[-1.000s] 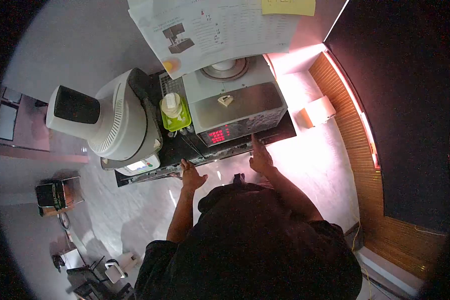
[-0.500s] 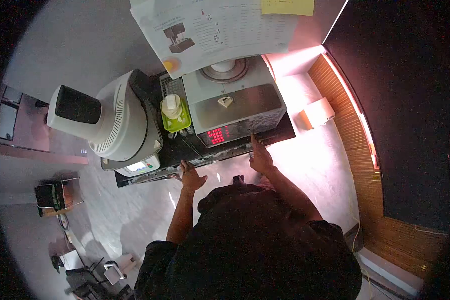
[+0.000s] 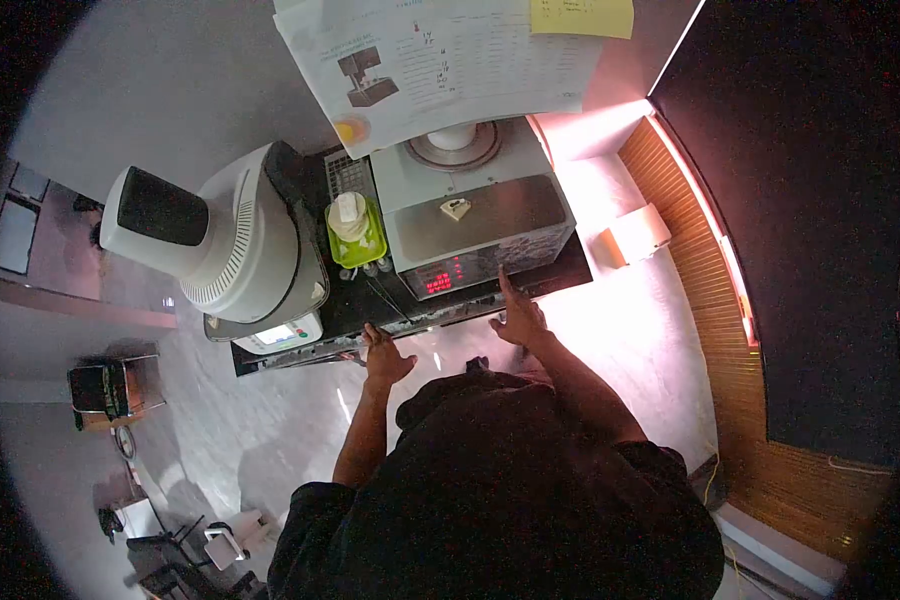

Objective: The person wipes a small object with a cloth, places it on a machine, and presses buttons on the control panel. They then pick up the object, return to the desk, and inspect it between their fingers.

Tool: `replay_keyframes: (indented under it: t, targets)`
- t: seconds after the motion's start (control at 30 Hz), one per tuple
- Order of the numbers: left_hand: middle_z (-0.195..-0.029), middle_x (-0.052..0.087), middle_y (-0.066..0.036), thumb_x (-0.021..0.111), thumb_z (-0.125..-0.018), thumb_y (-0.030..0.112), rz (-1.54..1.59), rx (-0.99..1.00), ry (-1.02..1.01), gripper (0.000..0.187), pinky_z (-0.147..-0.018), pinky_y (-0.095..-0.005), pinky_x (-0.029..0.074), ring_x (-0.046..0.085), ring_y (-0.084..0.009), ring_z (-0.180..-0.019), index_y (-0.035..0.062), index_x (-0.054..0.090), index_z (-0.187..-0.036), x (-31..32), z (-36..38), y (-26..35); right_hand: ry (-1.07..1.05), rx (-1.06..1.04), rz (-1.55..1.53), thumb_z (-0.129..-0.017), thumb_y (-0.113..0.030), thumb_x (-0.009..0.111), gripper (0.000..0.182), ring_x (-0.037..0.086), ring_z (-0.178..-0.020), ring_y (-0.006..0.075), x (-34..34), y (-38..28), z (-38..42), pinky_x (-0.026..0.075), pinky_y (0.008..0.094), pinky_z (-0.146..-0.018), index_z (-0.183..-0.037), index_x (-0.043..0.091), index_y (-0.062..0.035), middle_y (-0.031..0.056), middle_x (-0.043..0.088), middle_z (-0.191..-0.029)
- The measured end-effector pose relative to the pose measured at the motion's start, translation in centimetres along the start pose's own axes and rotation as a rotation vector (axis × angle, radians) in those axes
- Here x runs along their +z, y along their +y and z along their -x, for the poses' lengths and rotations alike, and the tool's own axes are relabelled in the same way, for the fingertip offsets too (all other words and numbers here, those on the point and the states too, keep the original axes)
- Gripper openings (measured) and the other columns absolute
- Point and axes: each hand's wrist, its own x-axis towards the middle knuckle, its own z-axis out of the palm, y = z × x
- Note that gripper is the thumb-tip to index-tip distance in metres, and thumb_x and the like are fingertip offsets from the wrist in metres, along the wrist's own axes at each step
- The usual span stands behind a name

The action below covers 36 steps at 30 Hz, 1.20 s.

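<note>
The right hand (image 3: 519,317) extends its index finger to the front panel of a box-shaped machine (image 3: 475,232) with glowing red digits (image 3: 440,282), while the left hand (image 3: 387,358), fingers spread and holding nothing visible, is at the front edge of the black desk (image 3: 355,310). The machine sits on the desk, a small pale object (image 3: 455,209) on its top; beside it are a green tray (image 3: 373,247) holding pale items and a large white device (image 3: 260,250), with printed sheets (image 3: 440,70) above.
</note>
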Motion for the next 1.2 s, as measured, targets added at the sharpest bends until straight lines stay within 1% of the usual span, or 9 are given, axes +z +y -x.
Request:
replay_keyframes:
  t: [0.03,0.23,0.33,0.53,0.63,0.73,0.83,1.13,1.2]
  targets:
    - [-0.150,0.015,-0.046,0.076,-0.071,0.055,-0.019,-0.002,0.002,0.115,-0.121,-0.0504,0.016,0.013,-0.0539,-0.145,-0.0230,0.027,-0.141,-0.2,0.1,0.1,0.028,-0.023,0.011,-0.073,-0.024,0.080,0.122,0.056,-0.117,0.0499,0.1,0.0,0.0,0.048,0.0528,-0.097,-0.158,-0.007,-0.0188,0.0317,0.054,-0.134]
    - [-0.152,0.009,-0.045,0.082,-0.070,0.047,0.115,-0.021,0.013,0.115,-0.119,-0.0502,0.024,0.013,-0.0591,-0.143,-0.0226,0.025,-0.141,-0.3,0.4,0.0,-0.012,-0.033,0.022,-0.075,-0.026,0.080,0.122,0.055,-0.120,0.0503,0.1,0.2,0.0,0.048,0.0529,-0.098,-0.158,-0.008,-0.0162,0.0334,0.050,-0.137]
    - [-0.152,0.011,-0.045,0.081,-0.070,0.049,0.112,-0.016,0.003,0.116,-0.119,-0.0503,0.024,0.015,-0.0589,-0.142,-0.0224,0.025,-0.142,-0.5,0.3,0.0,0.056,-0.076,0.058,-0.076,-0.027,0.080,0.122,0.054,-0.121,0.0506,0.4,0.4,-0.1,0.047,0.0530,-0.099,-0.158,-0.009,-0.0160,0.0340,0.050,-0.137]
    - [-0.152,0.011,-0.045,0.081,-0.070,0.049,0.066,-0.050,-0.031,0.117,-0.118,-0.0507,0.025,0.015,-0.0584,-0.143,-0.0220,0.024,-0.142,-0.9,0.5,0.5,-0.055,-0.010,0.042,-0.077,-0.031,0.080,0.121,0.051,-0.125,0.0493,-0.2,-0.1,-0.1,0.047,0.0527,-0.101,-0.158,-0.009,-0.0169,0.0333,0.048,-0.140]
    - [-0.152,0.011,-0.045,0.081,-0.069,0.050,0.088,-0.047,-0.016,0.117,-0.118,-0.0510,0.025,0.015,-0.0583,-0.143,-0.0221,0.024,-0.142,-1.0,0.7,0.5,0.029,-0.062,0.053,-0.077,-0.033,0.080,0.121,0.052,-0.124,0.0491,-0.1,-0.1,0.2,0.046,0.0531,-0.101,-0.158,-0.008,-0.0156,0.0319,0.048,-0.141]
    - [-0.152,0.011,-0.045,0.080,-0.070,0.051,0.106,-0.019,0.001,0.117,-0.119,-0.0511,0.024,0.016,-0.0584,-0.143,-0.0220,0.025,-0.142,-0.7,0.5,0.1,-0.005,-0.051,0.024,-0.077,-0.034,0.081,0.121,0.051,-0.125,0.0488,-0.5,-0.3,0.3,0.045,0.0535,-0.102,-0.158,-0.007,-0.0151,0.0304,0.048,-0.142]
    - [-0.152,0.010,-0.045,0.080,-0.071,0.050,0.068,-0.036,-0.011,0.116,-0.119,-0.0495,0.024,0.016,-0.0580,-0.143,-0.0223,0.024,-0.142,-0.5,0.4,0.2,0.072,-0.109,0.001,-0.077,-0.033,0.081,0.120,0.052,-0.124,0.0495,-0.2,-0.2,0.3,0.046,0.0533,-0.101,-0.158,-0.006,-0.0145,0.0296,0.048,-0.143]
    - [-0.152,0.013,-0.044,0.079,-0.072,0.052,0.080,-0.064,-0.002,0.115,-0.119,-0.0498,0.023,0.017,-0.0572,-0.143,-0.0227,0.026,-0.141,-1.2,0.8,0.8,0.080,-0.142,0.019,-0.077,-0.032,0.080,0.121,0.053,-0.122,0.0510,-0.4,0.2,-0.2,0.048,0.0534,-0.099,-0.158,-0.007,-0.0147,0.0330,0.049,-0.139]
    - [-0.152,0.015,-0.043,0.078,-0.071,0.053,0.051,-0.047,-0.006,0.115,-0.119,-0.0499,0.022,0.017,-0.0568,-0.143,-0.0226,0.026,-0.141,-1.1,0.6,0.7,0.041,-0.090,0.045,-0.076,-0.031,0.080,0.120,0.052,-0.124,0.0498,-0.8,-0.2,0.1,0.048,0.0534,-0.099,-0.158,-0.005,-0.0149,0.0318,0.048,-0.141]
